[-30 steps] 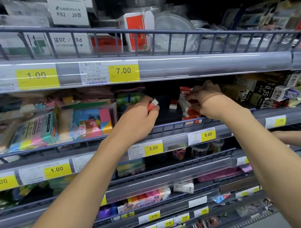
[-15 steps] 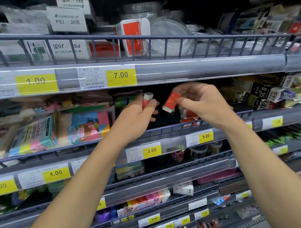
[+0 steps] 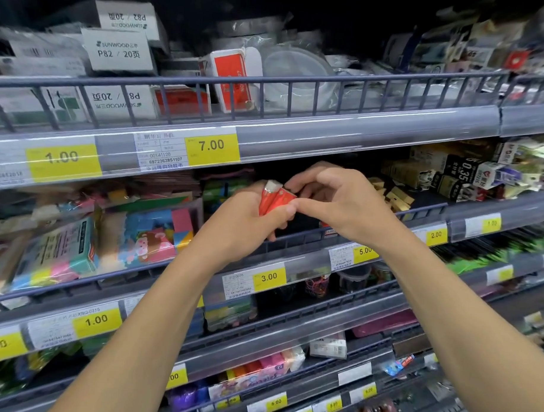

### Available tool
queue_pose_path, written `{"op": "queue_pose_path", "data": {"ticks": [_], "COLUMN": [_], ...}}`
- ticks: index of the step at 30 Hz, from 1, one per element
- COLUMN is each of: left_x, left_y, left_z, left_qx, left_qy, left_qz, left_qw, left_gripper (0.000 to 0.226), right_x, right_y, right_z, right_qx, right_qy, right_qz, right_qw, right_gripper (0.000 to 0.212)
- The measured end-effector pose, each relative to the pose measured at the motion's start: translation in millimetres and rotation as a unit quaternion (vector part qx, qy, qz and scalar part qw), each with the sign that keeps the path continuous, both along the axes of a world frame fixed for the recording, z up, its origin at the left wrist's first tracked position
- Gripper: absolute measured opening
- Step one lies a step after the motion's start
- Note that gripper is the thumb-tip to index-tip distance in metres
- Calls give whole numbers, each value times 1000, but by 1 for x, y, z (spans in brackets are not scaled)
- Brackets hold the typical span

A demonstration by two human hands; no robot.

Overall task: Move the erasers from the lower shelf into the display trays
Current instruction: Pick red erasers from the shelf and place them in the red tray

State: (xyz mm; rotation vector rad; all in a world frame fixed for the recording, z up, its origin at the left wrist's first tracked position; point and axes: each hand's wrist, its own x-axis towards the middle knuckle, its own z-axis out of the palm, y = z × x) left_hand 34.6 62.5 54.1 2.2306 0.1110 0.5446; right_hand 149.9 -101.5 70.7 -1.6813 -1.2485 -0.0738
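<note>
Two red-sleeved erasers (image 3: 274, 196) with white ends sit side by side between my hands, in front of the middle shelf. My left hand (image 3: 245, 220) grips them from below, thumb across the red sleeves. My right hand (image 3: 339, 199) pinches the right-hand eraser with thumb and forefinger. A scrap of red packaging (image 3: 325, 224) shows on the shelf behind my right hand; the rest of that spot is hidden by my hands.
A grey rail (image 3: 340, 236) fronts the middle shelf, with price tags 3.00 (image 3: 269, 277) and 5.00 (image 3: 365, 251) below it. Colourful boxed sets (image 3: 146, 232) stand at the left and dark lead packs (image 3: 460, 175) at the right. Shelves above and below are packed with stationery.
My right hand drew an eraser off the shelf and carried it left to my left hand. The two erasers now lie together. The view has shifted slightly right.
</note>
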Motion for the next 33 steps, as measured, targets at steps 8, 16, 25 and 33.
{"op": "queue_pose_path", "data": {"ticks": [8, 16, 25, 33], "left_x": [5, 11, 15, 14], "left_y": [8, 10, 13, 12], "left_z": [-6, -13, -17, -15], "left_qx": [-44, -63, -98, -138], "left_qy": [10, -8, -24, -30], "left_qz": [101, 107, 88, 63], "left_qw": [994, 992, 991, 988], "left_gripper": [34, 32, 22, 25], "right_x": [54, 66, 63, 70], "right_y": [-23, -5, 5, 7], "right_z": [16, 11, 13, 10], "right_qx": [-283, -496, -526, -518], "right_qy": [-165, -199, -184, -221], "right_qz": [-180, -223, -243, -220], "right_qw": [927, 815, 794, 796], "right_gripper": [22, 42, 47, 39]}}
